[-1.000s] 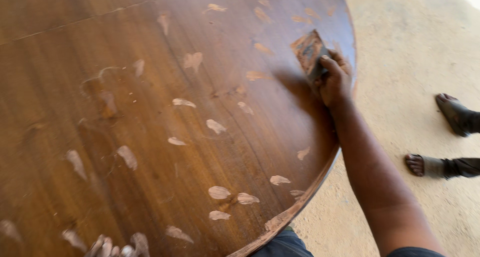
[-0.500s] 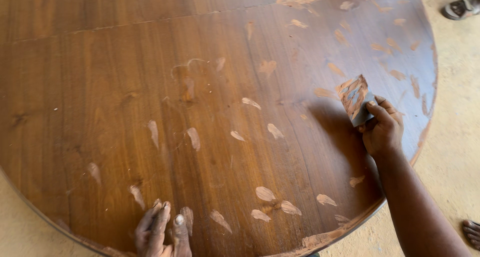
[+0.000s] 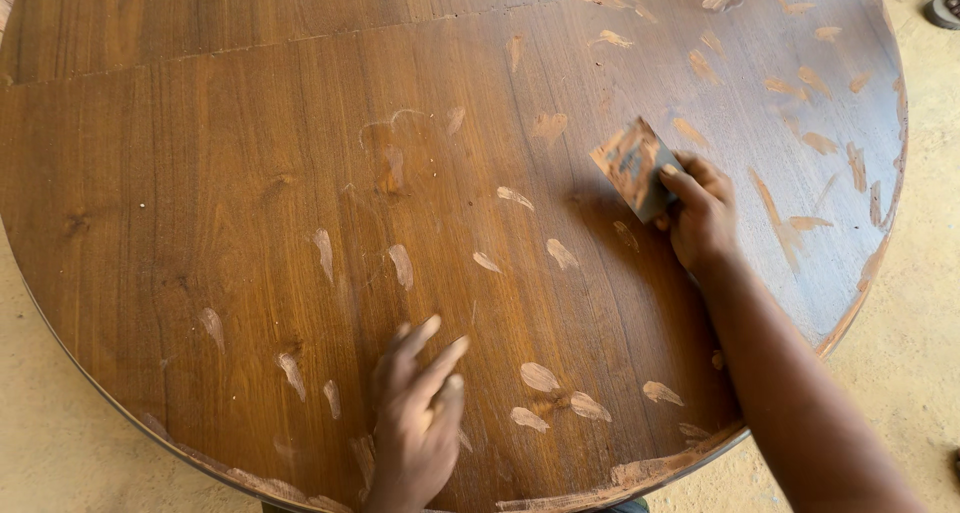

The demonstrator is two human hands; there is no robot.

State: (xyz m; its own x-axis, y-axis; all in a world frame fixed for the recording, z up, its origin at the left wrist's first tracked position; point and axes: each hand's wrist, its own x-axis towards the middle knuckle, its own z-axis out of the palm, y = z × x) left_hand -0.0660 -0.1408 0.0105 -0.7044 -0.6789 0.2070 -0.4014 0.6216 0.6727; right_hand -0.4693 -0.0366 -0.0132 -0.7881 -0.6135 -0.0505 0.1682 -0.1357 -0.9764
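A round dark wooden tabletop (image 3: 250,173) fills the view, dotted with several pale dabs of filler (image 3: 540,377). My right hand (image 3: 702,213) grips a flat scraper blade (image 3: 632,165) smeared with filler, held tilted just above the wood right of centre. My left hand (image 3: 415,418) rests flat on the tabletop near the front edge, fingers slightly apart, beside filler dabs.
The table's rim (image 3: 860,303) curves along the right and front, with filler smeared along it. Sandy floor (image 3: 910,373) lies around the table. A person's shoe (image 3: 942,9) shows at the top right corner.
My view has shifted right and pulled back over the table. My right hand with the scraper moved left toward the centre. My left hand slid further onto the tabletop.
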